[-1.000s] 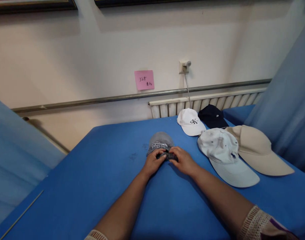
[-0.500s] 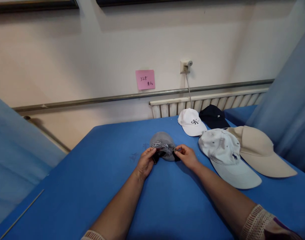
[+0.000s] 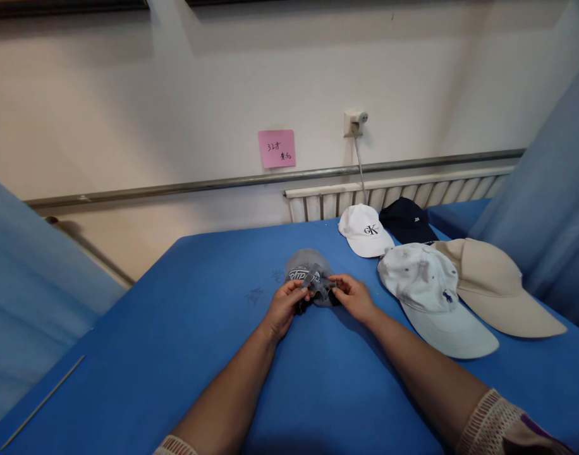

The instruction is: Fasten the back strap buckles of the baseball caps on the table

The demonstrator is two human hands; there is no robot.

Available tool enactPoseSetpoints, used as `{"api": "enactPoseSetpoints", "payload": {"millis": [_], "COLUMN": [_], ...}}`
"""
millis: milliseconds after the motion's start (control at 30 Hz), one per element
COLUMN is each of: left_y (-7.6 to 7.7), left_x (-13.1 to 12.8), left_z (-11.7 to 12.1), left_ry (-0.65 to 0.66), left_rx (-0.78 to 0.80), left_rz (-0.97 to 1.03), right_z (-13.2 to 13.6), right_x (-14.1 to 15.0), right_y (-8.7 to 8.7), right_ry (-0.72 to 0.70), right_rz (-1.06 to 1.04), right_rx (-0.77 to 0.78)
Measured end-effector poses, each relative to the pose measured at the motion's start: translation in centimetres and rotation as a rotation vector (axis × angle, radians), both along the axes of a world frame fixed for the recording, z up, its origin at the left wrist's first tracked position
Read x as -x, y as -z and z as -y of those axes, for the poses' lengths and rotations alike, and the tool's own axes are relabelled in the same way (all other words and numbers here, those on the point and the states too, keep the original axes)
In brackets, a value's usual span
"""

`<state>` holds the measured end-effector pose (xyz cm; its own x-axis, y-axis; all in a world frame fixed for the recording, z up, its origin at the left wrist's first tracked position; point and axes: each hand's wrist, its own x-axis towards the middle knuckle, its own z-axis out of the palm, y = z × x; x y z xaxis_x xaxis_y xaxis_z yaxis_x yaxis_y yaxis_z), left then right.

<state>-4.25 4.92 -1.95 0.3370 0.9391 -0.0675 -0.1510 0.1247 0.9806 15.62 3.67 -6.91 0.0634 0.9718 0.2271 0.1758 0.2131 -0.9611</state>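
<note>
- Since the last frame, the left hand (image 3: 280, 309) has slid inward, nearer the right hand (image 3: 356, 298), and a strip of strap (image 3: 311, 276) now stands up across the lettering.
- From where I stand, the grey cap (image 3: 307, 258) sits mid-frame on the blue table (image 3: 213, 278).
- Left fingers pinch the strap; right fingers grip the cap's near edge.
- I'd judge the strap only partway handled: it isn't lying flat yet, and I can't tell whether its ends are joined.
- Right of frame, white (image 3: 360, 224), navy (image 3: 403, 218), pale (image 3: 415, 275) and beige caps (image 3: 491, 272) lie untouched.
</note>
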Motion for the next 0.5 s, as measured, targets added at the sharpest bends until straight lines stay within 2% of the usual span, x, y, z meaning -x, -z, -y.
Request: {"api": "enactPoseSetpoints", "payload": {"millis": [167,367,500], "left_y": [0.03,0.24,0.28], "left_x": [-0.23,-0.61,-0.86], "left_z": [0.07,0.32,0.61], "left_ry": [0.016,0.066,0.081], "left_rx": [-0.042,-0.059,-0.074], "left_rz": [-0.066,-0.149,-0.15], "right_z": [-0.1,0.03,0.42], "right_x": [-0.13,0.02,0.11], "right_y": [-0.06,-0.07,-0.78], "right_ry": [-0.043,0.009,0.104], "right_rz": [-0.094,-0.122,-0.102], "right_rx": [-0.013,0.018,-0.017]}}
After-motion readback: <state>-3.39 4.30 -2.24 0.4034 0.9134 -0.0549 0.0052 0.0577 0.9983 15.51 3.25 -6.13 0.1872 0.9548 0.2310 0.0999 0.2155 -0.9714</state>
